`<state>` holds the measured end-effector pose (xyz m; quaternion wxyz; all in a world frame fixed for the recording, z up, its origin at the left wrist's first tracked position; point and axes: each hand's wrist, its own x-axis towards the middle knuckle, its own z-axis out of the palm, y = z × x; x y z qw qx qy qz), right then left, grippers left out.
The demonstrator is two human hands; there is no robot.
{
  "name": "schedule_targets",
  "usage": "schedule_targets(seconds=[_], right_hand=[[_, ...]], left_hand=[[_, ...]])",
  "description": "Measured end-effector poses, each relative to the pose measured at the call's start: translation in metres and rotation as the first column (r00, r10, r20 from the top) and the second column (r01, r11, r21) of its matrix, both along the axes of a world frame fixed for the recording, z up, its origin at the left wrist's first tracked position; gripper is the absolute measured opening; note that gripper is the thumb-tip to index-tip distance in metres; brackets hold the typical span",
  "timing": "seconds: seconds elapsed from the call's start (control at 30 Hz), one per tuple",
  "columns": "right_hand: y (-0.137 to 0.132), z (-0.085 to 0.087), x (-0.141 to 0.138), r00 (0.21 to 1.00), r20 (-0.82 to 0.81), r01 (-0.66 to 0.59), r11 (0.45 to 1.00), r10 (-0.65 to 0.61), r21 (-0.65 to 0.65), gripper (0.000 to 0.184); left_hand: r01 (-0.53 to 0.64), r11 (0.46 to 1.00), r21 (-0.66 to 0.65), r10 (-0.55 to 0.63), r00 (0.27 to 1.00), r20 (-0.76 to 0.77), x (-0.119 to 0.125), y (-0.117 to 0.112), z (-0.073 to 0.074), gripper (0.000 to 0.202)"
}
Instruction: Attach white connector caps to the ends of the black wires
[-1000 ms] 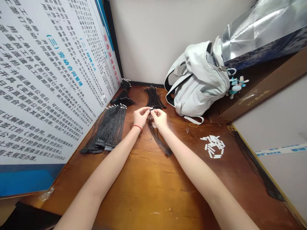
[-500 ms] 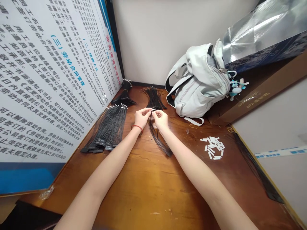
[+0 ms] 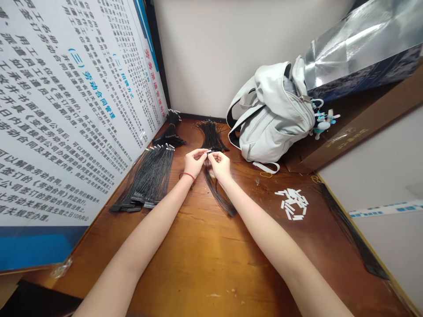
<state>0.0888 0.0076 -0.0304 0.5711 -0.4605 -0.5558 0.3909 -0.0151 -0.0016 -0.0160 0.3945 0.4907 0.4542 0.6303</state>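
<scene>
My left hand [image 3: 194, 163], a red cord round its wrist, pinches a small white connector [image 3: 209, 151] between thumb and fingertips. Close against it, my right hand [image 3: 220, 167] has its fingers closed on the upper ends of a black wire harness [image 3: 222, 200]. From there the wires hang down the tabletop toward a dark end beside my right forearm. Which wire meets the connector is too small to make out. Just beyond my fingers lies a bundle of black wires [image 3: 211, 134].
Left, black harnesses [image 3: 150, 176] with white tips lie in a row, a tied bundle [image 3: 170, 132] behind them. Loose white connectors [image 3: 292, 203] are piled at right. A pale backpack [image 3: 274, 114] leans by a brown box [image 3: 346, 136]. A printed board [image 3: 82, 110] borders the left side.
My hands stay together at nearly the same spot, with only slight finger movement around the white connector. The whole view has shifted very slightly.
</scene>
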Motion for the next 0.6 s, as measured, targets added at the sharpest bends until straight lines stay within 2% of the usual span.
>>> schedule_targets(seconds=[0.13,0.23,0.3,0.4,0.47,0.6], right_hand=[[-0.007,0.008,-0.003,0.998,0.044,-0.037,0.999,0.036,0.038,0.015],[-0.014,0.020,-0.002,0.985,0.164,-0.058,0.996,0.047,0.065,0.015],[-0.020,0.028,0.001,0.963,0.253,-0.114,0.992,0.096,0.056,0.018],[-0.034,0.037,0.014,0.883,0.412,-0.230,0.973,0.224,-0.036,0.020],[-0.051,0.039,0.028,0.812,0.523,-0.258,0.963,0.258,-0.074,0.019],[-0.096,0.037,0.056,0.708,0.650,-0.356,0.934,0.277,-0.011,0.022]], left_hand=[[-0.058,0.998,0.002,0.058,0.998,0.013,-0.001,0.001,0.000,0.016],[-0.125,0.992,-0.023,0.126,0.991,0.041,-0.001,0.002,0.000,0.016],[-0.162,0.985,-0.053,0.166,0.982,0.087,-0.001,0.004,0.000,0.017],[-0.173,0.979,-0.110,0.192,0.961,0.198,-0.001,0.005,0.000,0.021],[-0.176,0.975,-0.138,0.206,0.946,0.250,-0.001,0.005,0.000,0.024],[-0.192,0.971,-0.145,0.225,0.940,0.257,-0.001,0.004,0.000,0.028]])
